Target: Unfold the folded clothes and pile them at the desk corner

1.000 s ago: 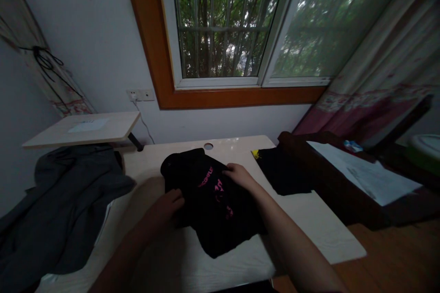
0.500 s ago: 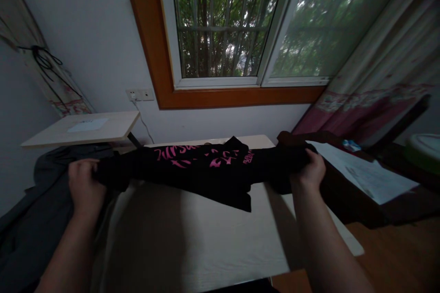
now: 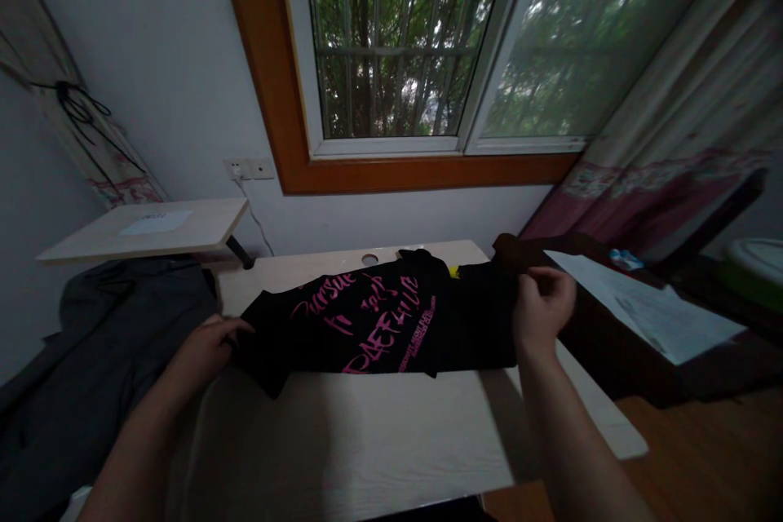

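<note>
One black shirt [image 3: 379, 330] spans between left hand [image 3: 209, 349] and right hand [image 3: 541, 311], both pinching ends.

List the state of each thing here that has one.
Black shirt: stretched lengthwise, pink lettering showing
Left hand: pinching the shirt's left end
Right hand: curled at its right end, grip unclear
Gray garment: rumpled
Socket: plug inserted
Left curtain: tied with cord
Shelf paper: lying flat

A pale table [image 3: 367, 440] carries a grey garment [image 3: 134, 326] and a dark, yellow-marked cloth [image 3: 453, 271].
</note>
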`<state>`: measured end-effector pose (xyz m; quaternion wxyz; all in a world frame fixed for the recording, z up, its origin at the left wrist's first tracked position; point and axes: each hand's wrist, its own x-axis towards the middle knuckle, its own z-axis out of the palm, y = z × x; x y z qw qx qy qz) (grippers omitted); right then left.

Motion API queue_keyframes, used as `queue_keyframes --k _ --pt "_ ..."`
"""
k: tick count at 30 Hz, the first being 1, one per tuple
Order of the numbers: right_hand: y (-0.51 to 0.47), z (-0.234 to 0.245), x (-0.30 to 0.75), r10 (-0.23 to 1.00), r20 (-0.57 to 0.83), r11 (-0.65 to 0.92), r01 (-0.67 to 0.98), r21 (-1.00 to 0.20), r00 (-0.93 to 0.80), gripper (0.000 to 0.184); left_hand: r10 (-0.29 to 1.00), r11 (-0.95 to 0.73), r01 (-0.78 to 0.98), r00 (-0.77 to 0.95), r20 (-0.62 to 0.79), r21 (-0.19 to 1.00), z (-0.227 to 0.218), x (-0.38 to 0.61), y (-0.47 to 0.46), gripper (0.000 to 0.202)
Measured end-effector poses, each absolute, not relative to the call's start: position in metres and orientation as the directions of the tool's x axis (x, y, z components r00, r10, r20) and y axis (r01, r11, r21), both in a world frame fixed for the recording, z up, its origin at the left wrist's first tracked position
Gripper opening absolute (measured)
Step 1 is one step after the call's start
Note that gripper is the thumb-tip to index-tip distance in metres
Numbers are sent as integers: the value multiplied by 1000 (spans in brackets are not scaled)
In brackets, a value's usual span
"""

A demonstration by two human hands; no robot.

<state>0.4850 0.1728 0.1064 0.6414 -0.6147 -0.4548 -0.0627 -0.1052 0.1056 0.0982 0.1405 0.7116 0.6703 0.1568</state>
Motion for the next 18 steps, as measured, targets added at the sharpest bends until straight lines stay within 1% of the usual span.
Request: queue_keyframes --k 2,4,6,7,9,11,13,15,17,18 --pt "174 110 469 593 679 291 671 -682 433 14 993 -45 896 88 -77 442 101 -100 102 58" --pt "177 109 449 725 655 382 668 -639 212 15 976 3 887 97 -193 462 101 -98 98 56" --pt "181 105 429 797 603 446 649 -616 24 16 958 53 884 87 -274 465 98 -99 94 49" --pt "182 101 419 818 573 464 645 -607 -49 17 956 69 886 73 -285 458 95 -102 92 45" --pt "183 93 400 855 490 467 657 -592 -167 17 966 109 898 6 -259 426 90 -111 87 39" --pt "181 85 385 891 366 443 687 -576 -268 18 974 153 912 -74 -214 381 86 -122 83 36" --pt "179 78 374 911 231 412 730 -545 -342 22 973 182 924 -121 -197 335 83 -131 80 36" --pt "175 74 367 914 125 394 774 -495 -385 27 971 189 937 -135 -195 293 81 -135 78 38" --pt "171 72 363 908 67 395 796 -458 -413 25 976 182 948 -141 -167 261 81 -134 78 39" --pt "168 72 362 901 58 405 789 -462 -429 23 981 169 953 -138 -133 254 81 -132 79 39"
